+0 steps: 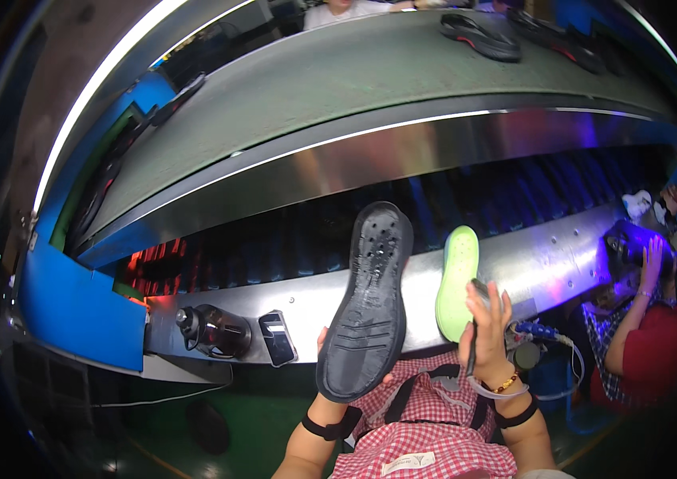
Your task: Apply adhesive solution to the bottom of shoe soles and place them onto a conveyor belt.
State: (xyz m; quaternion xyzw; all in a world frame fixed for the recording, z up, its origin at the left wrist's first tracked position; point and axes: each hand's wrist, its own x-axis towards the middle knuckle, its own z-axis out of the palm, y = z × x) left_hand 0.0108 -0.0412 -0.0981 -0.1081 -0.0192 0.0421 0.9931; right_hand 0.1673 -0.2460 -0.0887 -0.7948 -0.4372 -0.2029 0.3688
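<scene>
A black shoe sole (365, 311) is held up in front of me, its inner face turned upward, with small holes at the toe and ridges near the heel. Glossy, wet-looking patches cover part of that face. My left hand (323, 338) grips it from underneath; only fingertips show at its edges. Just to the right, my right hand (491, 329) is closed around a slim dark pen-shaped tool (472, 351), whose working end I cannot make out. A pale tube loops by that wrist. Beside the right fingers, a lime-green shoe insole (456, 279) lies on the metal ledge (418, 319).
A dark bottle (215, 330) and a phone (278, 338) lie on the ledge at left. Beyond runs a dark roller track; above it, a green conveyor belt (314, 88) carries shoes (480, 37). A co-worker in red (661, 351) works at right under violet light.
</scene>
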